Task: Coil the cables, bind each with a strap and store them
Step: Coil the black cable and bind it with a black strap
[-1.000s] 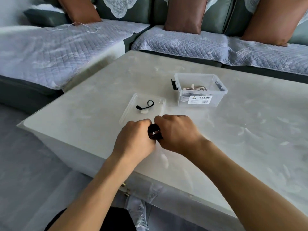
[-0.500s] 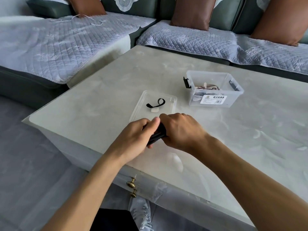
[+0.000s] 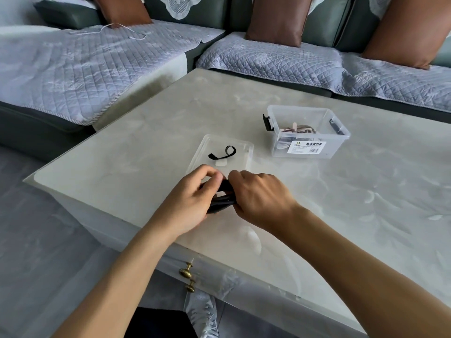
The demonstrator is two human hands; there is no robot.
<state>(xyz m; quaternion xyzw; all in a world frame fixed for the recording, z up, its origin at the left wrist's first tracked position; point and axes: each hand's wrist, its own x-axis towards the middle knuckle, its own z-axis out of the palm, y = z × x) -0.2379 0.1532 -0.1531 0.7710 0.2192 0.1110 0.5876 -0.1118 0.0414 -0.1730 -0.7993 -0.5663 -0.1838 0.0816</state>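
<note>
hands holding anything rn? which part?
Both grip one black coiled cable: left hand around its left end, right hand around its right end.

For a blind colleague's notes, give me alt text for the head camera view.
Both hands, left hand and right hand, grip a black coiled cable over a pale table. Behind lie a clear lid holding a black strap, and a clear box.

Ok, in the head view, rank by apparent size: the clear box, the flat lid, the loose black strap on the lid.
Clear box and flat lid look alike, so unranked; loose black strap is smallest.
</note>
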